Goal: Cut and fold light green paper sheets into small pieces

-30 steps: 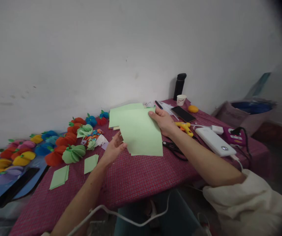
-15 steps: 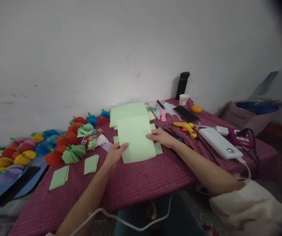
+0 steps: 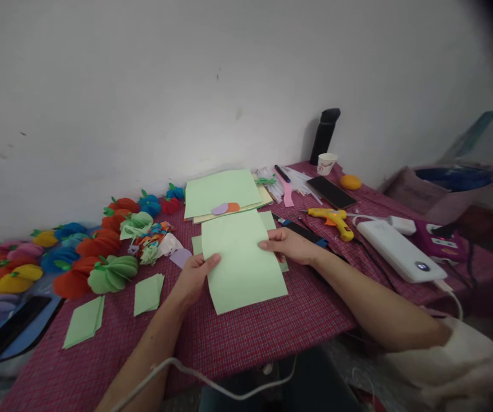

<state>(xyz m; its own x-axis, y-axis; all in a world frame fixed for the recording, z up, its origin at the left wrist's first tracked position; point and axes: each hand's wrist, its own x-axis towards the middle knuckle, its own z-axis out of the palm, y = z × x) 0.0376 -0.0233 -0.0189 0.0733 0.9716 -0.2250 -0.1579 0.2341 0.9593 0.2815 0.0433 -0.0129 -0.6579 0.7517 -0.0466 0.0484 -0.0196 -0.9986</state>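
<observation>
A pale green sheet of paper (image 3: 243,266) is held above the table between both hands. My left hand (image 3: 195,276) pinches its left edge, thumb on top. On the right edge, my right hand (image 3: 287,245) grips it the same way, fingers partly hidden beneath. Other green pieces show from under the sheet on both sides. Behind it lies a stack of large green paper (image 3: 218,191), with a purple and an orange cut-out (image 3: 225,208) at its front. Two small piles of cut green paper (image 3: 148,293) rest left of my left hand.
Colourful paper pumpkins (image 3: 113,273) and paper scraps (image 3: 154,239) crowd the left. On the right are a yellow glue gun (image 3: 332,220), a black phone (image 3: 331,192), a white power bank (image 3: 401,252), a purple power strip (image 3: 439,240), a paper cup (image 3: 326,163) and a black bottle (image 3: 324,136).
The held sheet has come nearer to me and lower, with both hands still on it. The purple and orange cut-outs behind it now show. The view has shifted slightly.
</observation>
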